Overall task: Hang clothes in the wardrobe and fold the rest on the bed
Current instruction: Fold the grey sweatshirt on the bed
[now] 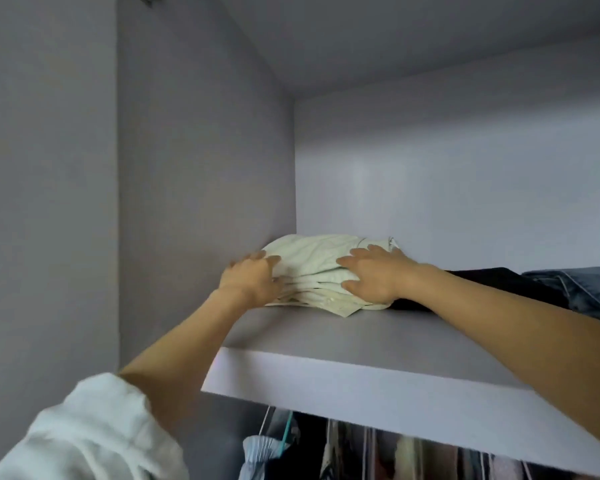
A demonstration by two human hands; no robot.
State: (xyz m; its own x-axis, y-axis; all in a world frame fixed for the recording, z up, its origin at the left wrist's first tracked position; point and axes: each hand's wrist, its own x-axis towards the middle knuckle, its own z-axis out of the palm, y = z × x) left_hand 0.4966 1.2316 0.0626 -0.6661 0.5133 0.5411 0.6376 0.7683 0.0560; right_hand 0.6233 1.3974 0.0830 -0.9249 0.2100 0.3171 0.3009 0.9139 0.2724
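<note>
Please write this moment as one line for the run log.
stage: shelving | left hand: grips folded pale garment | right hand: grips same garment | place: wardrobe shelf, left corner | beside: dark clothes, jeans

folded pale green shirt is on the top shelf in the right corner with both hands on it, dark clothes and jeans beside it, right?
Not quite: in the head view the folded pale green shirt sits in the left corner of the top shelf. The left hand and right hand are both on it, with dark clothes and jeans beside it.
</note>
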